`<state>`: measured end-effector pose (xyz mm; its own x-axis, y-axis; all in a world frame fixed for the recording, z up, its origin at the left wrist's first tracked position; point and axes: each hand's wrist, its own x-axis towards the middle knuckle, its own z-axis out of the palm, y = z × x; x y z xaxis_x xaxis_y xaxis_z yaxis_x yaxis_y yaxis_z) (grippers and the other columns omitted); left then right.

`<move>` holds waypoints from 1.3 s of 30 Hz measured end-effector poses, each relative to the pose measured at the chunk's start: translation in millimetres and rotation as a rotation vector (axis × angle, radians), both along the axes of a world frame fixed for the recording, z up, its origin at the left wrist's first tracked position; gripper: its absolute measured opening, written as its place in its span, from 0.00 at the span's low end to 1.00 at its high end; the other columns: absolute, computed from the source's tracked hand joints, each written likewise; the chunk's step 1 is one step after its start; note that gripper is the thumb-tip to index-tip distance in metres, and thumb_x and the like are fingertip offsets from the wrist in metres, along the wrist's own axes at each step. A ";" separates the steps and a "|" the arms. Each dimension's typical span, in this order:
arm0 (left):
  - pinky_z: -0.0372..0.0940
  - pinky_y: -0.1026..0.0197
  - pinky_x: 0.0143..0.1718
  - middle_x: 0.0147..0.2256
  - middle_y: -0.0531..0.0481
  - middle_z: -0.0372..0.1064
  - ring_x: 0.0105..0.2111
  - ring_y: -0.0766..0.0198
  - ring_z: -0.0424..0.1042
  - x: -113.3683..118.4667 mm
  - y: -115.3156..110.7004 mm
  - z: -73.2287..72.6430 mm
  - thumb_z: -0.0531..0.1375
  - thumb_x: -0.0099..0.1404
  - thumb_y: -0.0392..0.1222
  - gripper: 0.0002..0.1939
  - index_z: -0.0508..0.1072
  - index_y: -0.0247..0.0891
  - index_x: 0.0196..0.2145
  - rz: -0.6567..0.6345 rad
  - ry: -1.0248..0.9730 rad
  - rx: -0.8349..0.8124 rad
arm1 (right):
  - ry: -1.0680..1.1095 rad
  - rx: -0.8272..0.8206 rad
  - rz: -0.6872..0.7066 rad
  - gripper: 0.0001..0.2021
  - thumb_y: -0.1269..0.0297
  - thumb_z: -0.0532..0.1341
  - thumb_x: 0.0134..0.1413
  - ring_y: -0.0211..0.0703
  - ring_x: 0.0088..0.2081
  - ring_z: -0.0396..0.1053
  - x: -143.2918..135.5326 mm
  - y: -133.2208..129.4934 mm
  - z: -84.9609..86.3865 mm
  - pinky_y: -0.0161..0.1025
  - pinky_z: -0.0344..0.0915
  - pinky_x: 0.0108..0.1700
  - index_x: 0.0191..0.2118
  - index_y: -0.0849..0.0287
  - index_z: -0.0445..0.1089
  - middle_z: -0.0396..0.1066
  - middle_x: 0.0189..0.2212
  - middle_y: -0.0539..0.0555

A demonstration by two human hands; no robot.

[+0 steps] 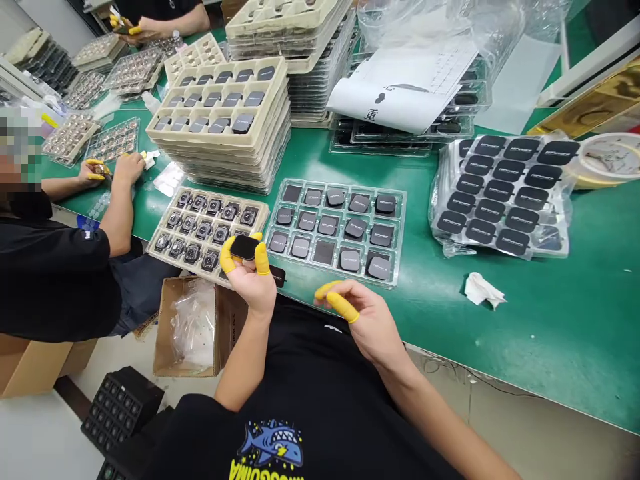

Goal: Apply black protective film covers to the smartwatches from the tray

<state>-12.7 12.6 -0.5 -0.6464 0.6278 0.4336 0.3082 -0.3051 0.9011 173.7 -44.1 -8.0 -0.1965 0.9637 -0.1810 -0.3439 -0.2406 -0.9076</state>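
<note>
In my left hand (253, 267) is a smartwatch case (245, 247), its glossy black screen facing up, held between fingertips in yellow finger cots. My right hand (365, 317) hovers at the table edge, also wearing yellow cots. Its thumb and index finger are curled close together; whether something small is between them I cannot make out. Under my left hand lies a beige tray (159, 252) of watch cases, backs up. Right of it sits a clear plastic tray (404, 227) with dark rounded-square pieces in its compartments. A black printed film piece (277, 275) lies by my left wrist.
Stacked beige trays (250, 163) stand behind, with papers (395, 87) on clear trays farther right. Black printed film sheets (507, 193), a tape roll (613, 157) and crumpled tissue (484, 291) lie right. A co-worker's arm (123, 207) is at left. An open carton (165, 333) stands below.
</note>
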 end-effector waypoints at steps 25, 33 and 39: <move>0.81 0.59 0.45 0.44 0.38 0.86 0.44 0.54 0.89 18.5 -13.7 -2.3 0.70 0.71 0.64 0.31 0.71 0.39 0.57 -0.063 -0.104 0.002 | -0.809 0.620 -0.143 0.29 0.50 0.61 0.77 0.62 0.69 0.73 -24.7 -20.5 -36.0 0.62 0.76 0.65 0.77 0.49 0.61 0.73 0.69 0.64; 0.80 0.60 0.38 0.42 0.39 0.86 0.37 0.57 0.89 21.4 -21.5 -4.7 0.72 0.70 0.62 0.30 0.70 0.40 0.58 -0.132 -0.075 -0.007 | -0.784 0.523 -0.012 0.27 0.43 0.65 0.72 0.65 0.63 0.79 -16.9 -14.6 -42.4 0.62 0.80 0.59 0.69 0.47 0.73 0.78 0.63 0.62; 0.81 0.60 0.42 0.45 0.37 0.86 0.42 0.56 0.89 23.1 -21.5 -4.0 0.72 0.69 0.63 0.31 0.69 0.41 0.57 -0.092 -0.074 0.033 | -0.675 0.388 -0.015 0.32 0.41 0.63 0.73 0.62 0.59 0.81 -19.6 -13.6 -32.8 0.60 0.79 0.58 0.73 0.51 0.63 0.82 0.57 0.63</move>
<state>10.4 -8.9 -4.5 -0.6172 0.6723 0.4087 0.2107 -0.3592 0.9092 154.1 -57.8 -40.8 -0.1499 0.9842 0.0938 0.3128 0.1372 -0.9399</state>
